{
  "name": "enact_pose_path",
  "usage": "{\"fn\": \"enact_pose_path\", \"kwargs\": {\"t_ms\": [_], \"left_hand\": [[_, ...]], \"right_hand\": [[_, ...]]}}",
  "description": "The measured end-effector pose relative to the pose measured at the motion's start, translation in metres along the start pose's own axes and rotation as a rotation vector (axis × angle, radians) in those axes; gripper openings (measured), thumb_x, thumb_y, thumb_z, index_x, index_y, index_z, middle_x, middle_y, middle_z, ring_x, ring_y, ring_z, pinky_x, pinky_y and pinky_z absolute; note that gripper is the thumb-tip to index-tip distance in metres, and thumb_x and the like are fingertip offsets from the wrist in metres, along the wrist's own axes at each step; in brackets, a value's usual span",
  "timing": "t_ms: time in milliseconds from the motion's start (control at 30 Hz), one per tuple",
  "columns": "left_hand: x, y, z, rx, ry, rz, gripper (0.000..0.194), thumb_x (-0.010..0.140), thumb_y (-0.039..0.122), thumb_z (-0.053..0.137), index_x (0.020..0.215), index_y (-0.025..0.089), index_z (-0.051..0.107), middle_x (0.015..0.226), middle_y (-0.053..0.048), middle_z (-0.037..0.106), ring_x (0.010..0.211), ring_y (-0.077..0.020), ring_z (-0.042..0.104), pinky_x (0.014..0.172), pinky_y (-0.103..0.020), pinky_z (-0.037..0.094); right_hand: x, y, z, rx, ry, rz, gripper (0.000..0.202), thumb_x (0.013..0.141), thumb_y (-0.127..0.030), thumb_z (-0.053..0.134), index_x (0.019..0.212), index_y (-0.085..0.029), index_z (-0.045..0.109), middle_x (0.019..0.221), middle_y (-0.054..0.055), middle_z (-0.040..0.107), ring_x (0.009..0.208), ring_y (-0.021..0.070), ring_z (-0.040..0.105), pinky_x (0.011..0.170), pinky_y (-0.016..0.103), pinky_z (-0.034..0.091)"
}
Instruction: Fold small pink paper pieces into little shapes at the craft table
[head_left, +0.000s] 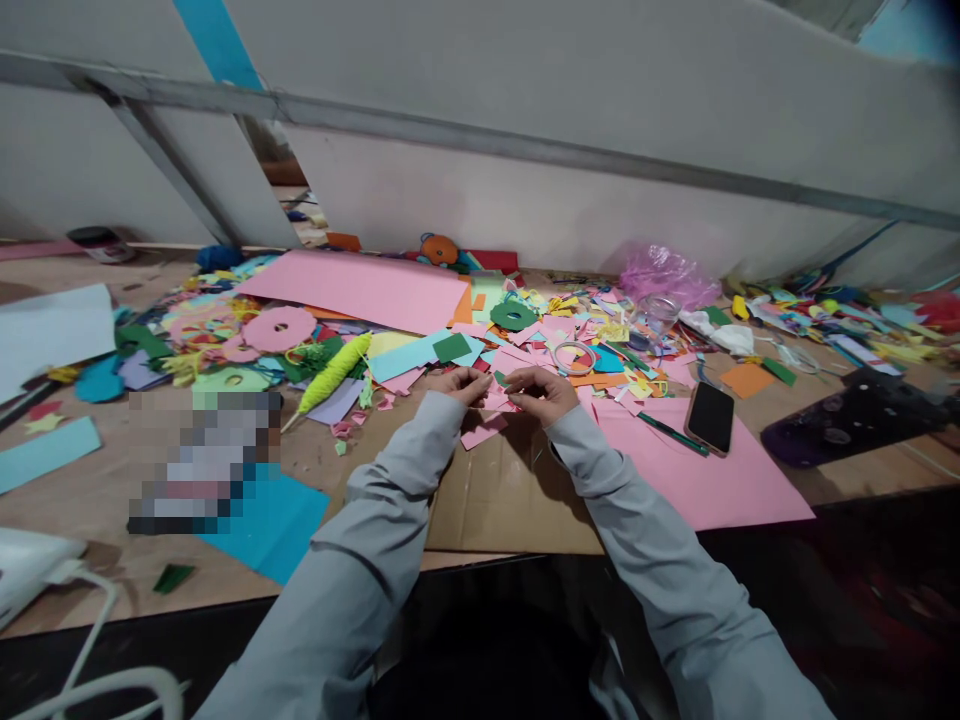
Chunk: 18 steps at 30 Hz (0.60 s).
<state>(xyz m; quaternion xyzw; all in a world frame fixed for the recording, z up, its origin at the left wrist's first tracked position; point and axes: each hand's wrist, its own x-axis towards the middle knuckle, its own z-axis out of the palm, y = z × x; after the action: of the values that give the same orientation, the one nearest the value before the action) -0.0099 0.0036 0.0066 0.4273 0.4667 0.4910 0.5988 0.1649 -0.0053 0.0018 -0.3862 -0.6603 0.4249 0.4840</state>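
My left hand (463, 385) and my right hand (546, 392) are close together above a piece of brown cardboard (480, 500). The fingers of each are pinched together. What they hold is too small to make out, though a bit of green shows by the right fingertips. Pink paper scraps (484, 432) lie just below and between the hands. Behind them spreads a heap of coloured paper cuttings, with a dark green paper ring (514, 314), a small green rectangle (451, 348) and a roll of tape (574, 357).
A spindle of yellow-green yarn (330, 375) lies left of my hands. On the right are a pink sheet (720, 490), a phone (709, 418), a green pen (671, 434) and a dark bottle (847, 420). Blue paper (277, 530) lies front left. A pale partition (525, 190) stands behind.
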Motion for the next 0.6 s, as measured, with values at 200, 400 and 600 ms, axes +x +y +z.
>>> {"fn": "enact_pose_path", "kwargs": {"t_ms": [200,400,600], "left_hand": [[-0.0043,-0.0014,0.0052,0.009,-0.126,-0.052,0.049,0.043,0.051,0.083,0.062,0.015,0.055,0.045,0.004,0.052,0.038,-0.0067,0.046,0.041,-0.02,0.036],[-0.0042,-0.0005,0.0062,-0.025,-0.098,-0.119,0.058,0.035,0.059,0.082,0.062,0.015,0.055,0.041,0.004,0.054,0.036,-0.0072,0.046,0.038,-0.02,0.031],[-0.0021,-0.0069,0.0062,0.023,-0.123,-0.078,0.057,0.038,0.061,0.08,0.063,0.014,0.058,0.045,0.002,0.058,0.039,-0.0075,0.049,0.04,-0.02,0.034]], "right_hand": [[-0.0037,-0.0028,0.0025,-0.116,-0.059,-0.166,0.011,0.073,-0.022,0.066,0.083,-0.019,0.071,0.084,0.004,0.07,0.074,0.014,0.063,0.069,0.026,0.052],[-0.0015,-0.0031,0.0032,-0.236,-0.083,-0.326,0.007,0.076,-0.022,0.066,0.08,-0.019,0.07,0.078,0.005,0.07,0.073,0.0154,0.065,0.069,0.027,0.053],[0.0006,-0.0023,0.0011,-0.3,-0.084,-0.439,0.006,0.078,-0.021,0.064,0.079,-0.019,0.069,0.075,0.005,0.07,0.07,0.0142,0.064,0.067,0.026,0.052]]}}
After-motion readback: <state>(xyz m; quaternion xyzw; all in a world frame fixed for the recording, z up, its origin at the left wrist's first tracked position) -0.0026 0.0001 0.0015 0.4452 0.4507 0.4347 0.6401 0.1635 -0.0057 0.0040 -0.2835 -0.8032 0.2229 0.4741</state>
